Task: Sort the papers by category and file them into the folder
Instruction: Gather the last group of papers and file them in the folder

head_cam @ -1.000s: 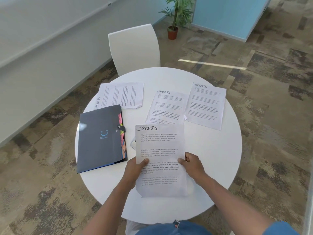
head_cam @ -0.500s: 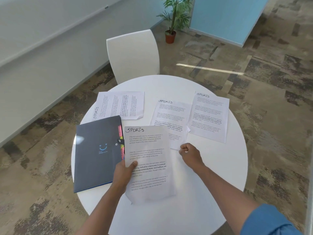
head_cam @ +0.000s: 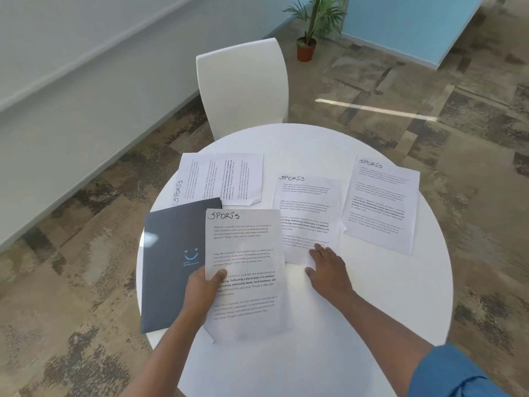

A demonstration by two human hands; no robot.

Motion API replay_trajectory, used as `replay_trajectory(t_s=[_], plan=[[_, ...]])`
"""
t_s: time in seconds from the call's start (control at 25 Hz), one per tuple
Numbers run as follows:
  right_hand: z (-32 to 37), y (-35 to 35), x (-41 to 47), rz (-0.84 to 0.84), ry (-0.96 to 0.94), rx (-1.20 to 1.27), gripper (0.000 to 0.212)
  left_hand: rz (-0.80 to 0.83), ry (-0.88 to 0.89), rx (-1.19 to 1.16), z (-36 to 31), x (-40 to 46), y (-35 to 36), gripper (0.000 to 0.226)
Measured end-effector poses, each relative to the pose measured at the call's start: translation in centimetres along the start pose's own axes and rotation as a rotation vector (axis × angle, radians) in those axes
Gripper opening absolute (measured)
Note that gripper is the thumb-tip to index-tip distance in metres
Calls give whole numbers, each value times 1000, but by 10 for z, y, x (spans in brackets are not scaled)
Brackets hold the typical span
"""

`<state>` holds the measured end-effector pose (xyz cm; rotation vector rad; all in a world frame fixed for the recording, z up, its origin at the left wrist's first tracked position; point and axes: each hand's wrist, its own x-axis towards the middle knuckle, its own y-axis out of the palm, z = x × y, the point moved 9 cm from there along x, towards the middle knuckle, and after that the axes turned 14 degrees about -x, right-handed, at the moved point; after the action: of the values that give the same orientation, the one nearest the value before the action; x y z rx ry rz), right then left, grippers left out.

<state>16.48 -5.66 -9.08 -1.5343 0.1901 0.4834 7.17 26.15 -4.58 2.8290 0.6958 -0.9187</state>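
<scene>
- On worktop (head_cam: 372, 296): left hand (head_cam: 201, 287) pinched SPORTS sheet (head_cam: 246, 270) over grey folder (head_cam: 169, 253).
- Right hand (head_cam: 329, 270) spread flat, fingertips on middle SPORTS sheet (head_cam: 307, 213).

The held white printed sheet (head_cam: 246, 270) hides the dark grey folder's (head_cam: 171, 265) right edge; its small body text is unreadable

An office meeting nook: round white table (head_cam: 372, 296), carpet tiles (head_cam: 429, 90), potted plant (head_cam: 310, 27).
</scene>
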Motion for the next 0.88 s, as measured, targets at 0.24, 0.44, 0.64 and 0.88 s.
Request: replay_trajectory(t_s=[0.24,0.44,0.64,0.88], plan=[[-26,-10,-13,-148,47,172,45,-7,-18,-2,1,5,-8,9],[-36,-9,-4,-16,420,128,81,-24,-23,-40,-1,3,-18,8],[-39,-11,1,90,602,99,90,-50,-37,-84,2,1,-41,10],[-43,-3,-4,139,675,70,105,-80,-56,-99,13,-3,-68,12]])
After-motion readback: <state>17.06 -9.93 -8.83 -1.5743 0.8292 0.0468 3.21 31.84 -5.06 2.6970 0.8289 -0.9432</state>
